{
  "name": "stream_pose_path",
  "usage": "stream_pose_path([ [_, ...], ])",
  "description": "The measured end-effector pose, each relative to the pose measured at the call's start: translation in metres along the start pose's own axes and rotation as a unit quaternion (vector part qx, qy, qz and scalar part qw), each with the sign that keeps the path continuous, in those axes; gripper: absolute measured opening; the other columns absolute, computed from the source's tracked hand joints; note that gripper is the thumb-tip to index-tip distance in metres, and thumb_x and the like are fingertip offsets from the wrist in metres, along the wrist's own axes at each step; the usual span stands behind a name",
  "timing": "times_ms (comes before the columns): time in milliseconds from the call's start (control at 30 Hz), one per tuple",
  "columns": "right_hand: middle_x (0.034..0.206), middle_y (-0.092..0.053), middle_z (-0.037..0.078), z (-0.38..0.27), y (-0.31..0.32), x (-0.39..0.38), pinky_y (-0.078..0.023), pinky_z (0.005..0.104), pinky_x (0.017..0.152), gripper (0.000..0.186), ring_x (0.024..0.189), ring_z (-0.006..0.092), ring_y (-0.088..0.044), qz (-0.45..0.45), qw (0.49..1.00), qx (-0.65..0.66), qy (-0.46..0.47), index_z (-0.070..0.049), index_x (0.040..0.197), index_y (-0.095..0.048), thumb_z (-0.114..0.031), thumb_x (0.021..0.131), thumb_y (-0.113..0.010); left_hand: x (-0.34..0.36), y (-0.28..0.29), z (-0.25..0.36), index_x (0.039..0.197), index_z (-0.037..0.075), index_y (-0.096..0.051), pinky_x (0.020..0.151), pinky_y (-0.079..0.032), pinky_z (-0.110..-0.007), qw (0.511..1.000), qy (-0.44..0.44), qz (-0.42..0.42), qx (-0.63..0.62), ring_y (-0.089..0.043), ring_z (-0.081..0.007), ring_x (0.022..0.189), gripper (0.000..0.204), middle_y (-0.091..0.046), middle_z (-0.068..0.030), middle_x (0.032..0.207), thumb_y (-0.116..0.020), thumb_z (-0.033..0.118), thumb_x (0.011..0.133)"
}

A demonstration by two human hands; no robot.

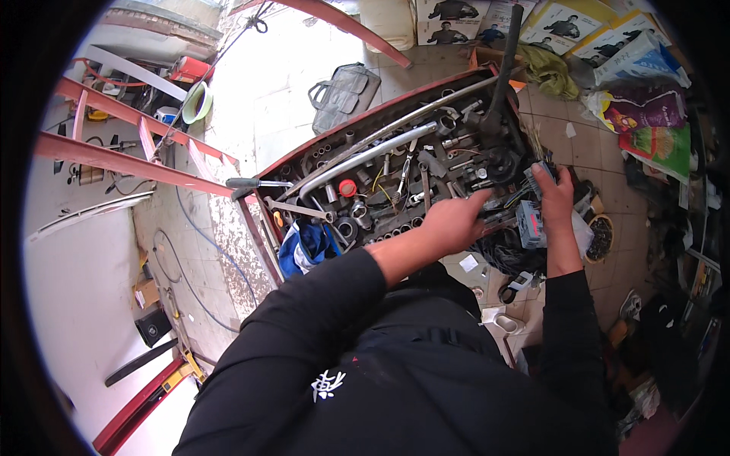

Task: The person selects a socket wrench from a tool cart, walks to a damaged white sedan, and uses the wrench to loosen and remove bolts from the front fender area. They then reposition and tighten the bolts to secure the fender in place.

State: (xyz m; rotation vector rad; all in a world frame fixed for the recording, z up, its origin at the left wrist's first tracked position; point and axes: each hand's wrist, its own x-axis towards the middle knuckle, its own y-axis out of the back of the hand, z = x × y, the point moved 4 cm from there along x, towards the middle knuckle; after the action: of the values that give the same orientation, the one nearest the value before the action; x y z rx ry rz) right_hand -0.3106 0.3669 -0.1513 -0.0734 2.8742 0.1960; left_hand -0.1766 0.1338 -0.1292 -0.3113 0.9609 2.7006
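Note:
My left hand (455, 223) reaches over the front right of a red-rimmed metal tool tray (293, 144), fingers partly curled; whatever they grip is hidden. At the tray's right end, my right hand (555, 194) is closed on a small grey metal piece (535, 181), thumb on top. Just below it sits a light blue-grey case (530, 224). The tray holds long bars, wrenches, sockets (449, 124), an orange-red ring (347, 188), a screwdriver (243, 183) and a blue-white cloth (304, 249).
Red steel frames (114, 163) and a hose (205, 243) lie at left. A grey bag (342, 99) rests on the tiled floor beyond the tray. Bags (639, 106), illustrated boxes (449, 19) and a round container (599, 239) crowd the right and back.

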Motion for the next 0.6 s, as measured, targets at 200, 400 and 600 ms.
stream_pose_path([
  [200, 0.125, -0.072, 0.009, 0.012, -0.025, 0.009, -0.054, 0.0332, 0.099, 0.057, 0.108, 0.0166, -0.067, 0.077, 0.994, -0.034, 0.065, 0.002, 0.131, -0.064, -0.033, 0.095, -0.091, -0.119, 0.037, -0.054, 0.132, 0.011, -0.069, 0.085, -0.060, -0.058, 0.990, 0.129, -0.003, -0.064, -0.075, -0.0471, 0.098, 0.037, -0.078, -0.0237, 0.101, -0.075, 0.027, 0.098],
  [400, 0.120, -0.074, 0.011, 0.014, -0.028, 0.021, -0.054, 0.0348, 0.099, 0.056, 0.108, 0.0184, -0.067, 0.097, 0.978, -0.151, 0.108, 0.003, 0.128, -0.067, -0.035, 0.095, -0.091, -0.207, 0.095, -0.111, 0.130, 0.011, -0.070, 0.077, -0.061, -0.053, 0.967, 0.192, 0.166, 0.001, -0.076, -0.0451, 0.088, 0.036, -0.077, -0.0226, 0.095, -0.076, 0.024, 0.097],
  [600, 0.119, -0.076, 0.010, 0.016, 0.005, 0.006, -0.055, 0.0341, 0.098, 0.056, 0.106, 0.0160, -0.069, 0.029, 0.975, -0.210, 0.063, 0.002, 0.129, -0.071, -0.039, 0.095, -0.089, -0.269, 0.142, -0.146, 0.155, 0.013, -0.055, 0.093, -0.061, -0.053, 0.921, 0.307, 0.171, 0.170, -0.076, -0.0419, 0.111, 0.077, -0.077, -0.0212, 0.123, -0.086, 0.034, 0.088],
])
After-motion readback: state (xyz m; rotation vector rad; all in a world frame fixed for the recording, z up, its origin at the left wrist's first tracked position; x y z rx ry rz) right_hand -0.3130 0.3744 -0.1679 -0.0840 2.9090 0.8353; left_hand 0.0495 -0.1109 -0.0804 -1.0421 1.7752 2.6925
